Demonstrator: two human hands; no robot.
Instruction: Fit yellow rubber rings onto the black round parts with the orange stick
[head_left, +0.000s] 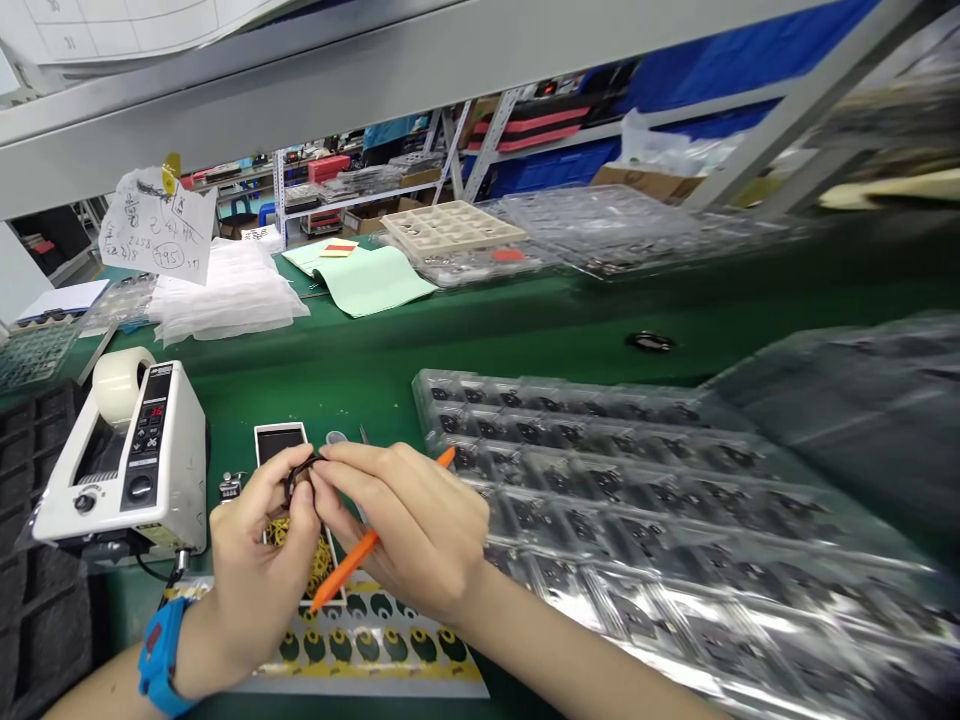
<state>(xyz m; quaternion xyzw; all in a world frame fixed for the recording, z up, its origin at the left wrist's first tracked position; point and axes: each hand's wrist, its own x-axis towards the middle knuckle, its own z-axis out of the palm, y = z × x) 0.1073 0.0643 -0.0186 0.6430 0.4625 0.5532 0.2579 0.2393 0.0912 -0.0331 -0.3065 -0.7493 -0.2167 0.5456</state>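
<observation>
My left hand [259, 560] pinches a small black ring-shaped part [294, 482] between thumb and fingers, above an open box. At the ring's right side are the fingertips of my right hand [412, 530], closed together. An orange pen-shaped stick [352, 568] lies through my right hand, slanting down to the left. Below the hands, the white box [281, 428] has a dark compartment and one full of small yellow rings [324, 562]. A sheet of round dark green and yellow stickers [367, 645] lies in front. My fingers hide part of the ring.
A white tape dispenser [142, 450] stands at left, beside a black foam tray [37, 540]. Clear plastic trays of small black parts [600, 475] cover the right side. Another black part [650, 342] lies behind them. A grey shelf beam [375, 85] crosses above the green table.
</observation>
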